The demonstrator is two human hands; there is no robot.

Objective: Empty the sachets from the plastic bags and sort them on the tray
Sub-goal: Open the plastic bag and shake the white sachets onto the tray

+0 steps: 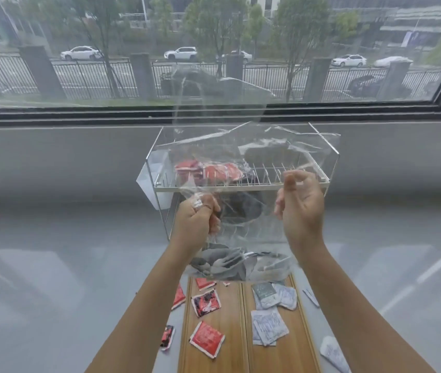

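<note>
A clear plastic bag is held up in the air in front of me. My left hand is shut on its lower left part. My right hand is at its right side with curled fingers; whether it grips the film I cannot tell. Red sachets show through the bag. Grey sachets bunch at the bag's lower end above the wooden tray. Red sachets lie in the tray's left section, white sachets in its right section.
A clear acrylic rack with wire dividers stands behind the bag on the grey table. A few red sachets lie left of the tray and white ones right of it. A window ledge runs across the back.
</note>
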